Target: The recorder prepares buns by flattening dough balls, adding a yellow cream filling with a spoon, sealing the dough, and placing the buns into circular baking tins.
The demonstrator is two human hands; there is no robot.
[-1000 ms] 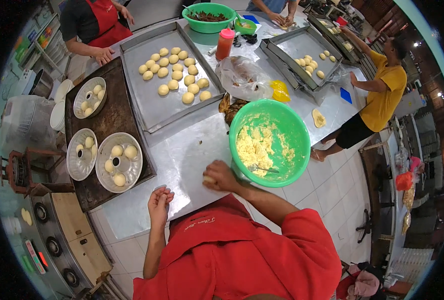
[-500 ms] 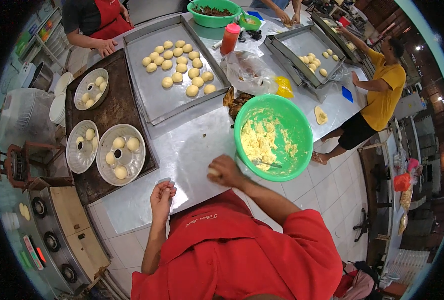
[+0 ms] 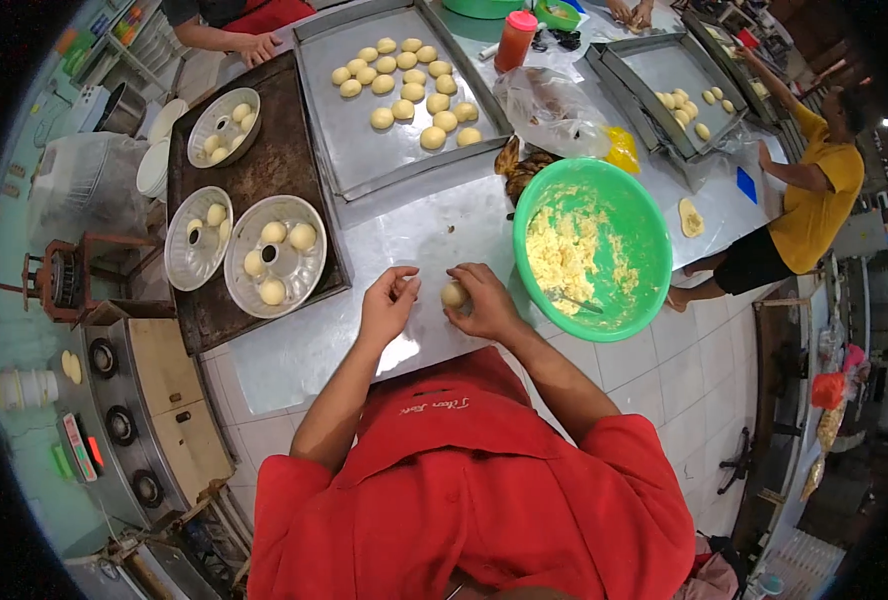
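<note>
Cupping a small dough ball (image 3: 454, 293), the right hand (image 3: 479, 303) wraps fingers and thumb loosely round one side, I'd guess so it won't roll off. It's on the tabletop (image 3: 409, 240) not far from the near edge. Left hand (image 3: 389, 302) is just beside it, half curled with a gap at the thumb, nothing in it that I can see; probably kept close as a helper.

The green bowl (image 3: 647, 225) is at the near edge right of the hands, pans (image 3: 309, 270) on a dark tray (image 3: 284, 130) by the left edge, likely so both are reachable.

Compared to half a second ago, the left hand's come in from the near edge, closer to the right one, and the ball shows way more; it was mostly hidden then.
</note>
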